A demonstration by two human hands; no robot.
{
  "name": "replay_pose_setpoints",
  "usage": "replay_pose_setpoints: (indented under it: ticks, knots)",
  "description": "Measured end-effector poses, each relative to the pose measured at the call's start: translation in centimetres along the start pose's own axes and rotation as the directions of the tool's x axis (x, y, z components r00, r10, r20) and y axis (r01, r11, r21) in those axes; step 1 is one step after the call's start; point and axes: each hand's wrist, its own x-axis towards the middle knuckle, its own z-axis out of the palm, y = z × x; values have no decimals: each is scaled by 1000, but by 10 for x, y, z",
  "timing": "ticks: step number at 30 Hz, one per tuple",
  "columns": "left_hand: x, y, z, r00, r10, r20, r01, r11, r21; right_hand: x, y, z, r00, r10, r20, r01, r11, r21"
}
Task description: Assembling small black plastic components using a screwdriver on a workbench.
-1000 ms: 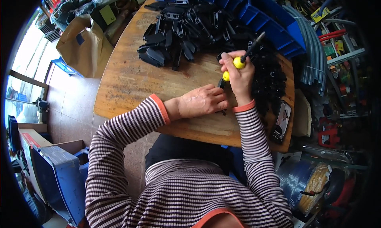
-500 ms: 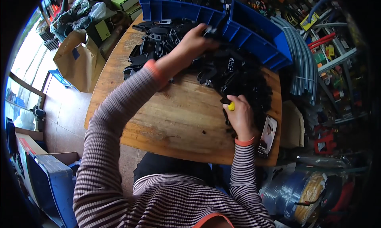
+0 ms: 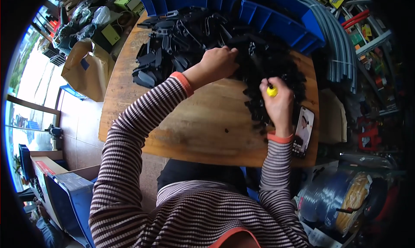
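My right hand (image 3: 278, 102) is closed round a yellow-handled tool (image 3: 272, 91); its far end blends into the dark parts and its kind is unclear. Up and to the left, my left hand (image 3: 217, 63) is over the near edge of a heap of black plastic parts (image 3: 173, 42), fingers curled together. Whatever those fingers hold is hidden against the black. Many of the parts are flat and rounded, some with thin shiny metal strips. More black parts (image 3: 289, 73) are piled at the right, beyond and beside my right hand.
Two blue plastic bins (image 3: 276, 25) stand at the table's far side. A phone (image 3: 304, 131) with a lit screen lies by the right edge of the wooden table (image 3: 190, 127). Grey tubes (image 3: 341, 49) hang at the right. A brown paper bag (image 3: 88, 71) stands left of the table.
My left hand has come back from the far bins to the near edge of the heap. The right hand has shifted slightly up and right with the yellow-handled tool. The whole view has shifted a little.
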Motion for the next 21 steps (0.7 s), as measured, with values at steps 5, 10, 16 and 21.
replay_pose_setpoints:
  ticks: [5, 10, 16, 21]
  knots:
    - [-28, -35, 31, 949, 35, -312, -108, 970, -218, 4, -4, 8, 995, -20, 102, 20, 1000, -2]
    - [-54, -36, 20, 944, 188, -270, -229, 964, -131, 10, 9, 30, 912, -219, 348, 287, 944, -159]
    - [-41, -43, 15, 701, 602, -383, -548, 798, 252, 13, 10, 29, 887, -28, 460, 211, 913, -350]
    - [-52, -60, 9, 782, 571, -250, -509, 817, 272, 10, 4, 23, 903, -60, 425, 198, 936, -290]
